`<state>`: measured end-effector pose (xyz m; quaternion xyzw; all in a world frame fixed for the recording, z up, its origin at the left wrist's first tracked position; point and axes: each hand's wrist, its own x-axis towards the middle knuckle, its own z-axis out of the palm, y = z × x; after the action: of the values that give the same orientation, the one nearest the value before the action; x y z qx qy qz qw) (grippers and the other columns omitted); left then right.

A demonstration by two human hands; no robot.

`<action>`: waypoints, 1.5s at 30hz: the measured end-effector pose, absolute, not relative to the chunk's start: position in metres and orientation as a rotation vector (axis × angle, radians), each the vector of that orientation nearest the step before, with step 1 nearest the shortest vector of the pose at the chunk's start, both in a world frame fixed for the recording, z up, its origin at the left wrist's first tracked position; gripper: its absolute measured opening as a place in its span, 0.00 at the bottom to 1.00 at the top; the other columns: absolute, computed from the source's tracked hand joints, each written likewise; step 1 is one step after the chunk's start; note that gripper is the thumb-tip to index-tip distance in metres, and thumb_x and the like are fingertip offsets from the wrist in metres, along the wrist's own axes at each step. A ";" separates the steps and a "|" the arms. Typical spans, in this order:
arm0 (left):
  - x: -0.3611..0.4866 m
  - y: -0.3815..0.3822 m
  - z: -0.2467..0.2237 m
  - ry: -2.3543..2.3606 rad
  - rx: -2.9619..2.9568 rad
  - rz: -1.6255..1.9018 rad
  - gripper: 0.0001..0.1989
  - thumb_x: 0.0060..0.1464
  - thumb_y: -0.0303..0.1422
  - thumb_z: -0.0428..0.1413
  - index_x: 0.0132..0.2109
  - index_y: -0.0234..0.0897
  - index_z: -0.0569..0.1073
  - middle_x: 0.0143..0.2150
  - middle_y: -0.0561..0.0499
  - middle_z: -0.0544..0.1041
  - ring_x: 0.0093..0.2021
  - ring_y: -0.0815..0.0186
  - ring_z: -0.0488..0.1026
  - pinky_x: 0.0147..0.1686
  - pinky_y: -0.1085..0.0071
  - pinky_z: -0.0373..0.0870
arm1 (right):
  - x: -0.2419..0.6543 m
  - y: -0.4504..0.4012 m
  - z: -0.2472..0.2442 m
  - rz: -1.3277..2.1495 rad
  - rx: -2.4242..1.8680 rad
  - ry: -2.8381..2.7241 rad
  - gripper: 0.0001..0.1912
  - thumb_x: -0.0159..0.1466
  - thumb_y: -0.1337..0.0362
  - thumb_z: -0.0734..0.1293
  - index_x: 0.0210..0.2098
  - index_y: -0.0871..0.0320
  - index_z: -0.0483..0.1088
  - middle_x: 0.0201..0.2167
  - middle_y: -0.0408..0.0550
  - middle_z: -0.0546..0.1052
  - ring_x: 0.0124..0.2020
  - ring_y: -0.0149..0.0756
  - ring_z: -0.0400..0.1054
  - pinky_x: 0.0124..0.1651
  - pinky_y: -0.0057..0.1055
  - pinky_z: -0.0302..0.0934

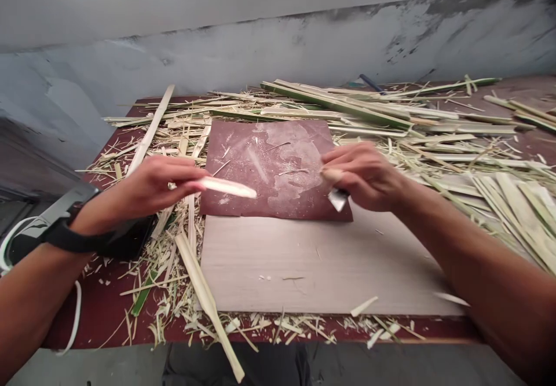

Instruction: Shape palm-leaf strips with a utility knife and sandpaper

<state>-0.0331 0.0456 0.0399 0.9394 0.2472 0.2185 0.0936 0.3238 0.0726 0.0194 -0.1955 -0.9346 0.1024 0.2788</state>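
My left hand (167,186) pinches a short pale bamboo strip (230,187), its rounded end pointing right over a sheet of dark red sandpaper (243,143). Whatever of the strip lies within the hand is hidden. To the right, my right hand (365,175) is closed around a knife (337,198); a short, slanted metal blade shows below the fingers, and its handle is mostly covered. Strip and blade are apart. Pale dust and a few thin slivers lie on the sandpaper, which rests on a light wooden board (313,264).
Split bamboo lengths (339,105) and shavings cover the table's back and right. One long strip (211,308) overhangs the front edge at the left. A dark flat object (128,238) and white cable (77,316) lie near my left wrist. A wall (243,56) stands behind.
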 end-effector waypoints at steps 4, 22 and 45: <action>-0.033 0.044 0.037 0.795 2.902 0.614 0.13 0.70 0.36 0.54 0.53 0.35 0.77 0.37 0.48 0.79 0.33 0.67 0.74 0.33 0.71 0.65 | 0.328 0.075 0.023 0.096 -0.701 -2.482 0.28 0.76 0.56 0.50 0.19 0.53 0.47 0.16 0.39 0.51 0.19 0.30 0.44 0.27 0.35 0.42; -0.004 0.024 0.018 0.695 2.994 0.533 0.14 0.72 0.37 0.49 0.49 0.32 0.75 0.34 0.49 0.76 0.30 0.66 0.71 0.28 0.71 0.63 | 0.288 0.052 0.016 -0.576 -0.595 -2.588 0.25 0.75 0.56 0.58 0.22 0.55 0.64 0.18 0.40 0.66 0.20 0.30 0.55 0.28 0.32 0.47; 0.002 0.022 0.024 0.620 2.561 0.501 0.09 0.70 0.32 0.53 0.49 0.32 0.76 0.36 0.47 0.79 0.33 0.69 0.72 0.32 0.72 0.65 | 0.288 0.048 0.017 -0.634 -0.542 -2.535 0.25 0.74 0.55 0.57 0.21 0.55 0.58 0.18 0.40 0.64 0.22 0.31 0.55 0.28 0.32 0.48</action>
<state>0.0020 0.0219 0.0236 0.9297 0.2250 0.1819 0.2277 0.2877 0.0483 0.0173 -0.1975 -0.9234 -0.2311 0.2342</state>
